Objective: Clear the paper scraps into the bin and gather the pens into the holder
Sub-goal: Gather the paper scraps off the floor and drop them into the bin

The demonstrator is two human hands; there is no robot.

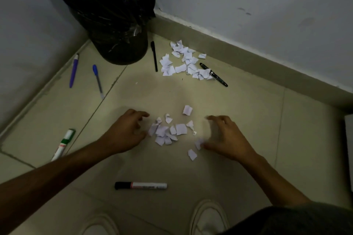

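A small heap of white paper scraps (pixel 168 131) lies on the tiled floor between my hands. My left hand (pixel 124 131) rests at its left edge, fingers curled and apart. My right hand (pixel 225 137) is at the right, blurred, fingers spread, its thumb touching a scrap (pixel 198 144). A bigger pile of scraps (pixel 183 61) lies farther off beside the bin (pixel 114 15), which has a black liner. Pens lie scattered: a purple one (pixel 74 70), a blue one (pixel 98 80), a black one (pixel 154 56), a black fountain pen (pixel 214 74), a green marker (pixel 64 144) and a black marker (pixel 141 185). No holder is in view.
The bin stands in the corner where two whitish walls (pixel 267 5) meet, with a skirting strip (pixel 248 59) along the right wall. My two white shoes (pixel 208 217) are at the bottom edge. A pale object (pixel 349 150) shows at the right border.
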